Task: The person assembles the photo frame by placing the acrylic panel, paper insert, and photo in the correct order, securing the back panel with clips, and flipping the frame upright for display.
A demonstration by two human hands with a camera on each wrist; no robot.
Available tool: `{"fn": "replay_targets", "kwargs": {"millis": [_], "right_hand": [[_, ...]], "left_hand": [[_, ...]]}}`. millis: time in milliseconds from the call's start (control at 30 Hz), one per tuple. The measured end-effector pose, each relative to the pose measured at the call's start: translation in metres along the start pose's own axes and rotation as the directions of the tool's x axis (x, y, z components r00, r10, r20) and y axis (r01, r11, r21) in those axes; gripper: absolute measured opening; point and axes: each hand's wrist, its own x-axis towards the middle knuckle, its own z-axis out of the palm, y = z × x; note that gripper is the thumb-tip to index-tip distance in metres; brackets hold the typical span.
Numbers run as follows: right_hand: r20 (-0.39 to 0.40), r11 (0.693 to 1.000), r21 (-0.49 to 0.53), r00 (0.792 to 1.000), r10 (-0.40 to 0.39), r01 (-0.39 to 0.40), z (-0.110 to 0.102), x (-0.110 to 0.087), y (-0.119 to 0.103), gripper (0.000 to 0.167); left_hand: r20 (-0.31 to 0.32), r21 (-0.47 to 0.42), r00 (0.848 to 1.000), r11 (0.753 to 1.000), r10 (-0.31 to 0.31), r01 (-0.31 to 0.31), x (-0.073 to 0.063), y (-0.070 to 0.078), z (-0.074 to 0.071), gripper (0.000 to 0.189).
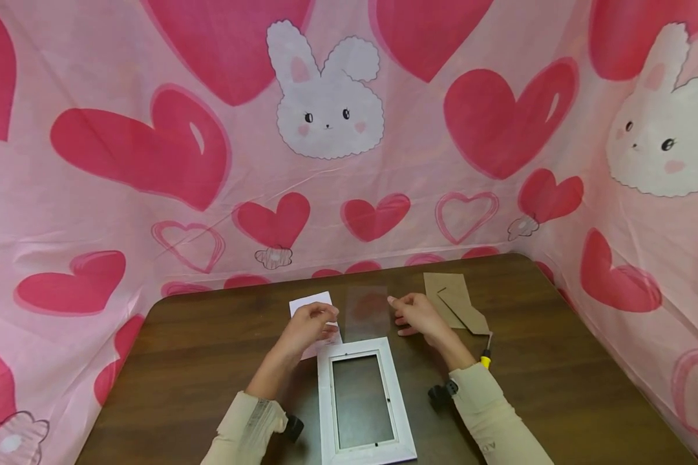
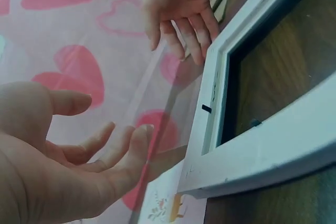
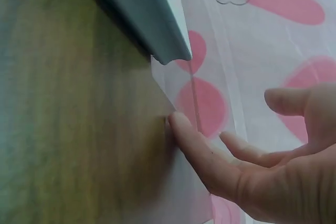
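White-painted and rectangular, the picture frame (image 1: pixel 326 403) lies on the table (image 1: pixel 209 361) between two tan sleeves (image 1: pixel 241 423), its long sides running away from the body; just past its far end lies a clear sheet (image 1: pixel 365 316), faint at the edges, its long axis roughly in line with the frame's; whether its near edge slips under the frame I cannot tell from where I stand. Nearer to the sheet is the right hand (image 1: pixel 421 316), past the frame's far right corner; its fingers and thumb are apart and grip nothing, though the index fingertip (image 3: pixel 185 127) seems to touch the sheet's edge; the left hand (image 1: pixel 311 326) hangs past the frame's far left corner, over a white printed card (image 1: pixel 317 299), fingers loosely bent, nothing between them and the thumb. Beyond the frame and to its right rests a brown backing board (image 1: pixel 449 282) with a stand leg (image 1: pixel 465 311); a yellow-handled screwdriver (image 1: pixel 485 359) has its tip close by that leg. Dark wood grain spreads around the frame; past it and to both sides hangs pink cloth (image 1: pixel 413 155), printed with red hearts (image 1: pixel 510 123) and white rabbits (image 1: pixel 330 116).
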Motion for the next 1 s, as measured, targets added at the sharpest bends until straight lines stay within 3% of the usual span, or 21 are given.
{"fn": "replay_targets", "kwargs": {"millis": [133,467,767,1000], "right_hand": [[-0.013,0.999,0.033,1.0,0.022,-0.022,-0.001,0.007,-0.004,0.046],[0.029,0.987,0.153,0.999,0.043,-0.047,0.005,0.014,-0.011,0.055],[0.022,0.978,0.2,0.998,0.055,-0.058,0.011,0.015,-0.014,0.054],[0.005,0.97,0.227,0.996,0.092,-0.09,0.016,0.02,-0.014,0.057]], "left_hand": [[0.001,-0.032,0.999,0.999,-0.045,0.045,0.016,-0.001,0.004,0.031],[-0.075,0.001,0.995,0.998,-0.07,0.07,0.047,-0.009,0.017,0.035],[-0.041,-0.07,0.993,0.991,-0.113,0.11,0.053,-0.009,0.023,0.042],[-0.066,-0.072,0.989,0.989,-0.134,0.129,0.056,-0.007,0.028,0.04]]}}
